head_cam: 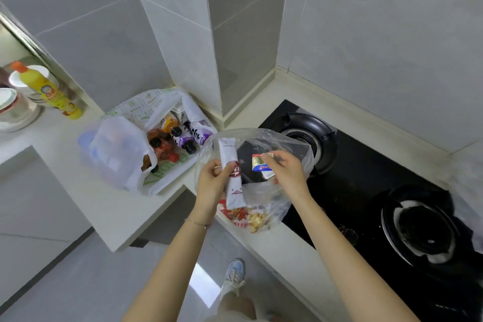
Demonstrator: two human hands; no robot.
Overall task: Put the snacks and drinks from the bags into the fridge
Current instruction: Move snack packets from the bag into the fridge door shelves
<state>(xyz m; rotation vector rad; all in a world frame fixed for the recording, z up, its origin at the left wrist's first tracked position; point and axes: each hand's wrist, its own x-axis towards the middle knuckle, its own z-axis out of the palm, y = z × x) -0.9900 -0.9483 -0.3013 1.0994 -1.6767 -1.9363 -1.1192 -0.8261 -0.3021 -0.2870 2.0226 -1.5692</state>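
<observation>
A long white packet (232, 178) is pinched mid-length by the left hand (210, 183), a small red packet (259, 162) by the right hand (286, 170) fingers (270, 156), over the clear bag (264, 136) on the tabletop (109, 204). Both are judged light, crinkly and slippery.

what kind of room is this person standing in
Most likely a home kitchen: a black two-burner gas hob is set into a pale countertop, and a yellow dish soap bottle stands beside stacked bowls against tiled walls.

Grey tiled walls (366, 21), white countertop (109, 204) — black gas hob (352, 191), glossy grey floor (91, 282)
</observation>
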